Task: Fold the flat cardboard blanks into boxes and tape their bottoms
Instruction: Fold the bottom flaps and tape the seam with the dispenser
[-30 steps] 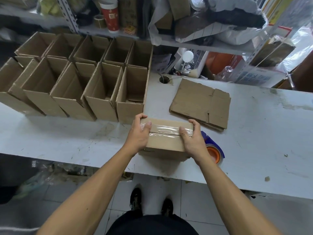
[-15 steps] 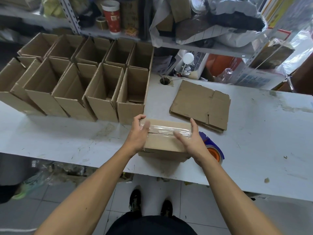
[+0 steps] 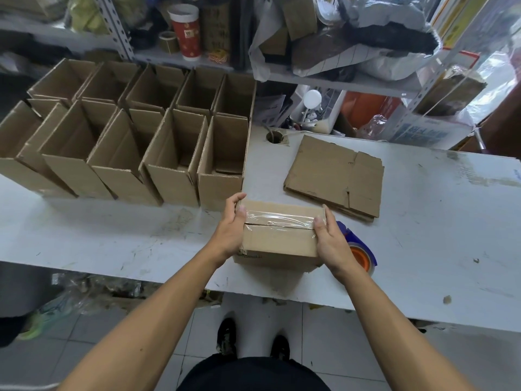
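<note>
A small cardboard box [image 3: 279, 241] stands bottom-up near the table's front edge, with clear tape along its middle seam. My left hand [image 3: 231, 230] grips its left end, thumb on top and fingers curled round the side. My right hand [image 3: 329, 241] holds the right end the same way, thumb on the tape's end. A stack of flat cardboard blanks [image 3: 335, 176] lies behind and to the right. A blue and orange tape dispenser [image 3: 359, 249] sits just right of the box, partly hidden by my right hand.
Several folded open boxes [image 3: 174, 153] stand in two rows at the left on the white table [image 3: 439, 235]. A round cable hole [image 3: 274, 136] lies behind the taped box. Cluttered shelves rise at the back, with a red paper cup [image 3: 186, 31].
Both hands slid from pressing the tape on top to gripping the box's two ends. The box itself has hardly moved.
</note>
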